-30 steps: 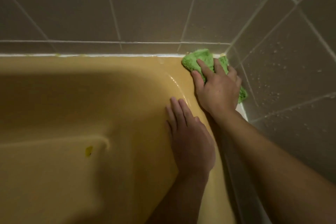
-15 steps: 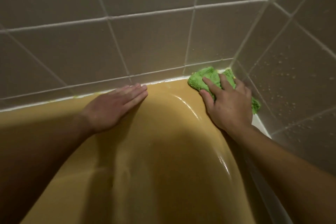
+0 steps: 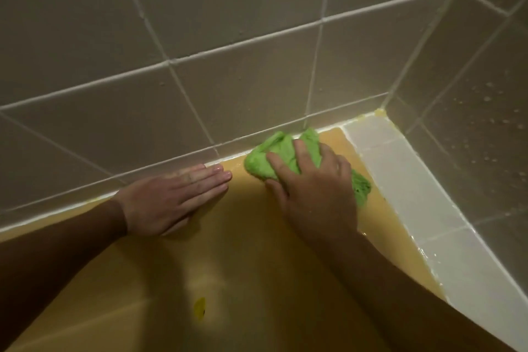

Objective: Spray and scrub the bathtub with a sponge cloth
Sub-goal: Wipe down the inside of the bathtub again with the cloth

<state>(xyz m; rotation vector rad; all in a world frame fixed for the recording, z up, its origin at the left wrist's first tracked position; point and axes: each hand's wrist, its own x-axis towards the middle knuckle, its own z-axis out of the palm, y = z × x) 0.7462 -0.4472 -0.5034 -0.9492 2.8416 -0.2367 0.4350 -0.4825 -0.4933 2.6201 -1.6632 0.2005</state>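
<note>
A bunched green sponge cloth (image 3: 278, 153) lies on the far rim of the yellow bathtub (image 3: 385, 226), close to the corner. My right hand (image 3: 314, 191) covers the cloth and grips it, fingers spread and bent over the folds. My left hand (image 3: 174, 198) lies flat on the same rim to the left of the cloth, fingers straight and together, their tips a short gap from the cloth. The tub's inside slopes down below both forearms.
Grey wall tiles (image 3: 228, 88) rise right behind the rim. A white tiled ledge (image 3: 405, 180) runs along the right side, with droplets on the wall tiles (image 3: 485, 128) above it. A small yellow mark (image 3: 199, 307) shows on the tub's inner slope.
My right hand has dragged the cloth leftward out of the corner along the far rim. My left hand, first on the right rim beside my right hand, went to the far rim and stays flat there.
</note>
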